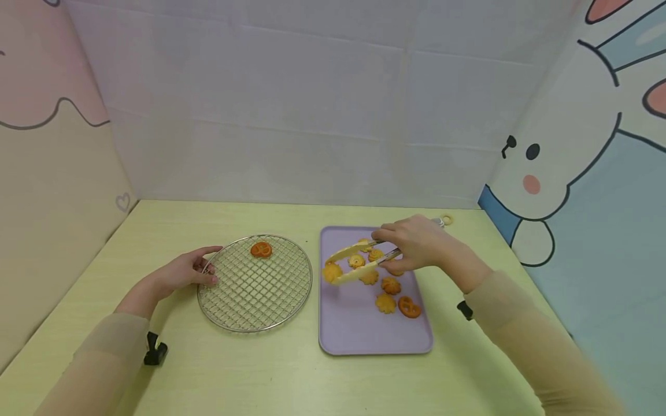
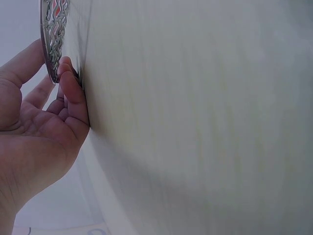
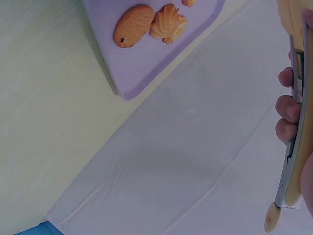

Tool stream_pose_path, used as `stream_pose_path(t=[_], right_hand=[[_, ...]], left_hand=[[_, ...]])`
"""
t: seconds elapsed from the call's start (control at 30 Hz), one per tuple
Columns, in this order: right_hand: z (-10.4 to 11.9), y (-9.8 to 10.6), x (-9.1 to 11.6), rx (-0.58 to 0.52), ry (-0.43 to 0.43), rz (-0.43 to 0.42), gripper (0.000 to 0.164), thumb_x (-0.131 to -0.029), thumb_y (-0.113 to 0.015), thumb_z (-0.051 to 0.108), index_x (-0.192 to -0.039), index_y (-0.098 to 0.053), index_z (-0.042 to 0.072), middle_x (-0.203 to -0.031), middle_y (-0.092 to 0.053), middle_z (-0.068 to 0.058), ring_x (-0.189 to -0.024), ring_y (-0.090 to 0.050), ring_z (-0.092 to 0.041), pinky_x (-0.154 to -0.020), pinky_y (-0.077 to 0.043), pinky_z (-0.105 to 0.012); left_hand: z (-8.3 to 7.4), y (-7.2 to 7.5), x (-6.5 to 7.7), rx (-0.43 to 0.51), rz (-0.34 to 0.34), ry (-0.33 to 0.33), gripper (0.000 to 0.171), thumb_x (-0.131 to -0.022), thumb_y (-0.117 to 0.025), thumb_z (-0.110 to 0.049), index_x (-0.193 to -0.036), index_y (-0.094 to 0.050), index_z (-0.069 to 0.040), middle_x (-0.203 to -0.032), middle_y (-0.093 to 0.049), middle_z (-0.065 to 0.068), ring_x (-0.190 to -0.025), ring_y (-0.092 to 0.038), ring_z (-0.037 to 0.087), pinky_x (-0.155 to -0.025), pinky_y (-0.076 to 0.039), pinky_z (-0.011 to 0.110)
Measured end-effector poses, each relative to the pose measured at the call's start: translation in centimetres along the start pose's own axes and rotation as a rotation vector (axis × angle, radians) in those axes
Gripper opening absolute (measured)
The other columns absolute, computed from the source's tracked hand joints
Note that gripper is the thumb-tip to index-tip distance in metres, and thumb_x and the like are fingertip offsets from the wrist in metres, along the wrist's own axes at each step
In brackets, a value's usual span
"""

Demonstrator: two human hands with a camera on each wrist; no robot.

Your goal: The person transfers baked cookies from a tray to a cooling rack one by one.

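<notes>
My left hand (image 1: 182,270) grips the left rim of a round wire rack (image 1: 255,303), its fingers curled at the edge. A pretzel-shaped cookie (image 1: 261,249) lies near the back of the mesh. In my right hand (image 1: 418,245) is a pair of tongs (image 1: 359,273) with pale yellow tips, held over a purple tray (image 1: 364,341). Between the tips, at the tray's left side, is a golden flower-shaped cookie (image 1: 331,272). The right wrist view shows my fingers wrapped around the handle of the tongs (image 3: 298,156).
Several cookies lie on the tray, among them a pretzel cookie (image 1: 409,307) and a flower-shaped one (image 1: 386,303); an oval cookie (image 3: 133,25) shows in the right wrist view. Rack and tray stand side by side on a light wooden table (image 1: 250,375), with a white wall (image 1: 291,115) behind.
</notes>
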State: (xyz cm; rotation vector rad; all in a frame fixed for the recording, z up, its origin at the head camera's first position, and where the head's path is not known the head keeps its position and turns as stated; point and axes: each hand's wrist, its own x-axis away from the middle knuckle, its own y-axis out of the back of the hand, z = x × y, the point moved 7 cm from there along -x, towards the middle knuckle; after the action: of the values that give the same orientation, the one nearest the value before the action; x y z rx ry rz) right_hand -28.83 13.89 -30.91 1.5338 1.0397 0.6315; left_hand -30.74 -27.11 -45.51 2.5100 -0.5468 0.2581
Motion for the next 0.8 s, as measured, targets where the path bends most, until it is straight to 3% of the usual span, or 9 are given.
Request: stream_pose_path(t=[0.4,0.8], right_hand=[[0.6,0.1,-3.7,0.006,0.020,-0.070,0.048,-0.074,-0.058,0.051,-0.106,-0.059,0.015,-0.086,-0.059,0.008,-0.060,-0.053,-0.007,-0.049,-0.042,-0.027],[1.3,-3.0,-6.8,0.118,-0.102,0.054,0.052,-0.079,-0.050,0.057,-0.112,-0.053,0.017,-0.086,-0.056,0.006,-0.065,-0.055,-0.009,-0.050,-0.044,-0.026]], left_hand=[[-0.5,-0.1,0.3,0.008,0.002,-0.005,0.084,-0.074,-0.072,-0.020,-0.141,-0.022,-0.012,-0.092,-0.044,0.011,-0.082,-0.042,0.018,-0.069,-0.037,0.025],[-0.3,-0.2,0.2,0.015,0.006,0.004,0.084,-0.073,-0.072,-0.021,-0.141,-0.023,-0.013,-0.093,-0.044,0.010,-0.082,-0.042,0.018,-0.070,-0.037,0.026]])
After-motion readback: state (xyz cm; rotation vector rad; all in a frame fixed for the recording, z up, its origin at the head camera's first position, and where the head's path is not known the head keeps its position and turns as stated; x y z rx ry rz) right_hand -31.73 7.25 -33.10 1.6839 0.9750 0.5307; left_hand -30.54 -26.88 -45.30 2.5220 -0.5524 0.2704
